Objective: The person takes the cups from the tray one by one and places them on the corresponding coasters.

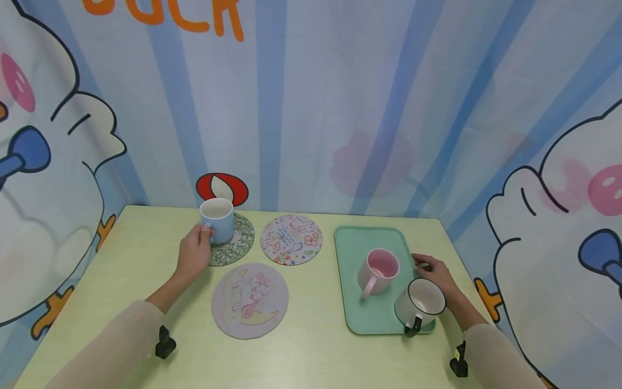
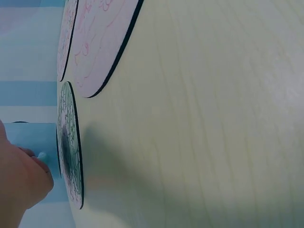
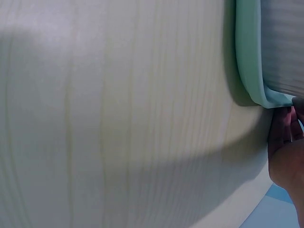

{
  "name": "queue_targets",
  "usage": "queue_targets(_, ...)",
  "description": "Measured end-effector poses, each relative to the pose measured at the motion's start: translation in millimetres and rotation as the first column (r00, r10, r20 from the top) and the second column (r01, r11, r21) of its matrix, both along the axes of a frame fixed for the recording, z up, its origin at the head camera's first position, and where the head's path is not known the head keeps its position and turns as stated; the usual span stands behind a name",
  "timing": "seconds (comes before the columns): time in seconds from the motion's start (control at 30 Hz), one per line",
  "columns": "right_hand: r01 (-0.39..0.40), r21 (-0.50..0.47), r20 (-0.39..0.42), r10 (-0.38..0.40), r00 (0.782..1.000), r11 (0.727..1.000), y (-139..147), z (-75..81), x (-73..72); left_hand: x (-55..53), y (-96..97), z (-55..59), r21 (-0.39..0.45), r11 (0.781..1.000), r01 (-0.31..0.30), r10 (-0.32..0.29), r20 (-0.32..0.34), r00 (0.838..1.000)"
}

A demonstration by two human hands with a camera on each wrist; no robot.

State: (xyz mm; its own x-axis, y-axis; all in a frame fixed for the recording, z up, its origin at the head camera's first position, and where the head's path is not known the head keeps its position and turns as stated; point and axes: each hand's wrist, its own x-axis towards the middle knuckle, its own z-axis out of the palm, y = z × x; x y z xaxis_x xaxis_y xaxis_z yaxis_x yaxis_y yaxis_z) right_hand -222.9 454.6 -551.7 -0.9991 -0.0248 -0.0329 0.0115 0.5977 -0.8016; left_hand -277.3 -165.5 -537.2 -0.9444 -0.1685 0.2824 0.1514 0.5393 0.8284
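My left hand grips the handle of a light blue mug, white inside. The mug stands upright over a round green leaf-patterned coaster; in the left wrist view, the mug's base is right at the coaster's face. At the far right, my right hand pinches the right rim of a mint green tray, fingers at the rim's outer side in the right wrist view. Two mugs stand on the tray: a pink mug and a white mug with a black rim and handle.
A round floral coaster lies right of the leaf-patterned one. Nearer the front is a larger pink round coaster with a moon picture. A blue striped curtain with cartoon ducks hangs behind the pale wooden table.
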Motion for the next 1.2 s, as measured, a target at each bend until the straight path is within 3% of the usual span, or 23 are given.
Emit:
queue_targets(0.2, -0.002, -0.007, 0.037, 0.002, 0.999, 1.000, -3.8, 11.7, 1.3, -0.7, -3.2, -5.1, -0.005, 1.000, 0.006, -0.006, 0.022, 1.000)
queue_targets(0.53, -0.011, -0.039, 0.052, 0.013, 0.999, 0.999, -11.6, 28.8, 5.7, 0.6, -4.5, -4.0, 0.002, 1.000, -0.003, 0.003, 0.056, 0.998)
queue_targets(0.87, 0.004, 0.027, 0.007, -0.005, 1.000, 1.000, -2.7, 5.6, 1.2, 2.9, -0.3, -3.9, -0.009, 1.000, 0.030, -0.029, 0.123, 0.992)
queue_targets(1.2, -0.002, 0.031, -0.006, 0.003, 1.000, 1.000, -1.6, 1.9, -0.6, 9.6, -0.8, -8.5, -0.018, 0.999, 0.048, -0.045, 0.132, 0.990)
